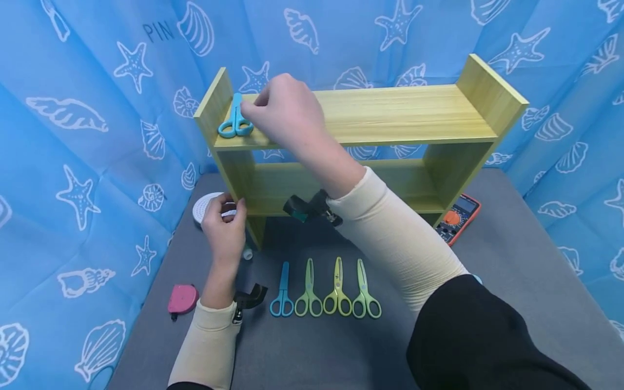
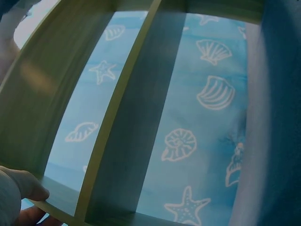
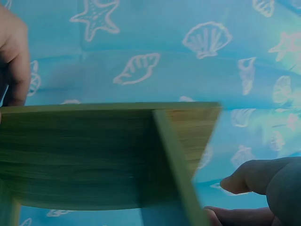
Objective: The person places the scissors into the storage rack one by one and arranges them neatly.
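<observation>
blue plastic scissors point(image 1: 235, 120) lie flat on the wooden shelf point(image 1: 390, 114).

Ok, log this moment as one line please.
right hand: touching blue scissors on shelf top | left hand: gripping shelf's left upright | four scissors on table

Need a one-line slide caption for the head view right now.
Right hand touches blue scissors on the wooden shelf's top; left hand grips its side panel.

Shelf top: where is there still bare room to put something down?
On the shelf top, everything right of the right hand to the far end wall is bare. The left end is crowded: blue scissors lie there under that hand.
</observation>
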Motion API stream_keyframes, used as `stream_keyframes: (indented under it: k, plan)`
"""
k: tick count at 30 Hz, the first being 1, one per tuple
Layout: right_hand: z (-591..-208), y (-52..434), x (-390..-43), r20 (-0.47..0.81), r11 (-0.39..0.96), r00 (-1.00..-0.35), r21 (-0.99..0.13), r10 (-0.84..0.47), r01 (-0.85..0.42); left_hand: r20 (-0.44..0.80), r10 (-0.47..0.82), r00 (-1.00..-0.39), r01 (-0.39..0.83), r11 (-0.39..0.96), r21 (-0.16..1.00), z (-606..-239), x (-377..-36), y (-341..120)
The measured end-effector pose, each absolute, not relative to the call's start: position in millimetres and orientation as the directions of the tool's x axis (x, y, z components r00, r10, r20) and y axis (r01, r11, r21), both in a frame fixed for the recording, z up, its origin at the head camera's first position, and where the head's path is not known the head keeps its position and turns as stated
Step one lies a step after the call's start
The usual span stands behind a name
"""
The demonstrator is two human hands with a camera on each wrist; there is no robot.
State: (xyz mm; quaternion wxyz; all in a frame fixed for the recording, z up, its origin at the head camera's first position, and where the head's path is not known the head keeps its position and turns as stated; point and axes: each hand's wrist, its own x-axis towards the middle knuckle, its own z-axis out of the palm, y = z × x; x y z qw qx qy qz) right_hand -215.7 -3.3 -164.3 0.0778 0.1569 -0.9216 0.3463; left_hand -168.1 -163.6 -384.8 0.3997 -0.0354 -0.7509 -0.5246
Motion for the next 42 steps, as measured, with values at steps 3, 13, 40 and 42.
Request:
stream_keyframes:
  k: [3,13,40,42]
  plan:
    - [-161.3,7.8,-200.2,0.289,0.671,-0.926,-0.639,-0.245,-0.377,0.63,-0.373,-0.681,0.47,0.438,0.766,-390.1,-169.9,-166.0]
    - [-166.4,43.8,-141.4,0.471,0.589,-0.848,-0.623,-0.243,-0.515,0.622,-0.381,-0.684,0.469,0.423,0.775,-394.0,-168.6,-165.7]
    - [-270.4,152.9,-44.3,0.596,0.404,-0.803,-0.74,0.024,-0.538,0.517,-0.391,-0.761,0.405,0.335,0.85,-359.8,-146.2,-148.3]
    - [-284.6,158.1,-41.3,0.589,0.404,-0.808,-0.745,0.024,-0.531,0.518,-0.387,-0.763,0.406,0.337,0.85,-360.0,-146.8,-148.7]
